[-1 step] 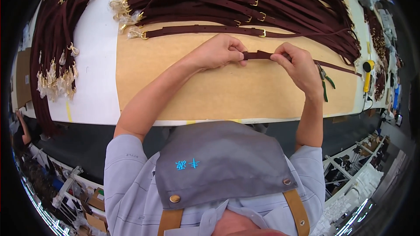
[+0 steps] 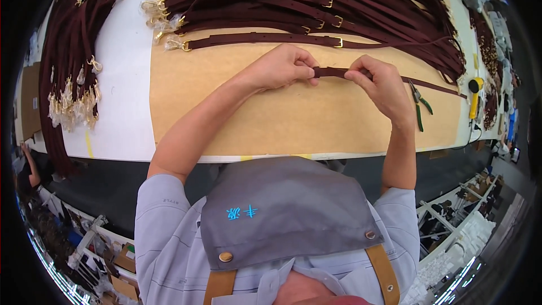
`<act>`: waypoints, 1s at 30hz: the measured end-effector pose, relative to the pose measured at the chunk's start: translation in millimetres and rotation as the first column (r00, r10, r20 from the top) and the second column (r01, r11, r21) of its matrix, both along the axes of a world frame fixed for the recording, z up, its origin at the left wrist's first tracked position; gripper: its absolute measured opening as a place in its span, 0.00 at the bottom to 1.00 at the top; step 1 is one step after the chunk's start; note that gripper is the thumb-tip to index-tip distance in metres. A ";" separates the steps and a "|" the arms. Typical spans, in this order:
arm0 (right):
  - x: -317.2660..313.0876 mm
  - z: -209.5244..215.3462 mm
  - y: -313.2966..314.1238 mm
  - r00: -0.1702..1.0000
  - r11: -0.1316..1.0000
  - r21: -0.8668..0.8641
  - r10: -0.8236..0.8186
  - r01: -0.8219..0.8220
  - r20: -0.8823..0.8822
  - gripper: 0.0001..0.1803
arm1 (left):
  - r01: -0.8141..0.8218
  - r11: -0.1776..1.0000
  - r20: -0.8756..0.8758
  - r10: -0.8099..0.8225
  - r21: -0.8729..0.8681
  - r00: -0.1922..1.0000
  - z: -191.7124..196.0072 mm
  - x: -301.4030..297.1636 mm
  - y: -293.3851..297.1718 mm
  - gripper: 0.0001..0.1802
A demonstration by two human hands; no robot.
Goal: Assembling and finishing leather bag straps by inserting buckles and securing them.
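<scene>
A narrow dark-red strap (image 2: 332,72) is stretched between my two hands above the tan sheet. My left hand (image 2: 285,68) pinches its left end between thumb and fingers. Closed on the strap a short way along is my right hand (image 2: 379,79), its curled fingers partly hiding it. From there the strap runs right across the sheet toward the table's right side. Just beyond my hands lies another strap (image 2: 265,38) with a gold buckle and a wrapped clasp at its left end.
A thick pile of buckled straps (image 2: 384,11) fills the far side. More straps (image 2: 79,39) with plastic-wrapped clasps hang over the table at left. Green-handled pliers (image 2: 420,104) lie right of my right hand. A yellow-and-black tool (image 2: 475,96) is near the right edge.
My right hand has shifted slightly left along the strap. The raised layer between my hands now sits flatter. My left hand has stayed in place.
</scene>
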State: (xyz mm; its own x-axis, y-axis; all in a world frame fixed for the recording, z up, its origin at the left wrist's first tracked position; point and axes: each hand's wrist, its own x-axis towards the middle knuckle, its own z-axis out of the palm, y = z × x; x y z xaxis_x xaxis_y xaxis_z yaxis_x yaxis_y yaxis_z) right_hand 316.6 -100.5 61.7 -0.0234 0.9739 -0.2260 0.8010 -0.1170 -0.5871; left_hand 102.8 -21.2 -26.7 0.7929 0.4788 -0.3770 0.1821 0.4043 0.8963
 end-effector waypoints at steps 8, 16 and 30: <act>-17.8 -21.8 9.9 0.993 0.994 -0.026 0.108 -0.107 0.043 0.09 | 0.036 0.998 -0.009 -0.036 0.054 0.999 -2.8 -0.6 0.7 0.12; -29.4 -40.8 13.6 0.952 0.999 -0.047 -0.020 0.006 -0.305 0.07 | 0.088 0.994 0.010 -0.089 0.062 0.996 2.6 -5.6 8.7 0.13; 24.7 -73.8 19.5 0.936 0.983 0.182 0.041 0.025 -0.351 0.14 | -0.058 0.801 -0.057 0.115 0.596 0.992 25.9 -32.2 8.8 0.15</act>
State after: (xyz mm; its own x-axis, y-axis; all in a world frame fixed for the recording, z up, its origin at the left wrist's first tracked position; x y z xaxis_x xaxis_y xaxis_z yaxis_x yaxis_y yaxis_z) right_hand 341.3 -81.0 -12.1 -0.0776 0.9967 -0.0226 0.5398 0.0229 -0.8415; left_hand 70.6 -12.4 -0.8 0.7153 0.6961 -0.0624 0.2594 -0.1816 0.9485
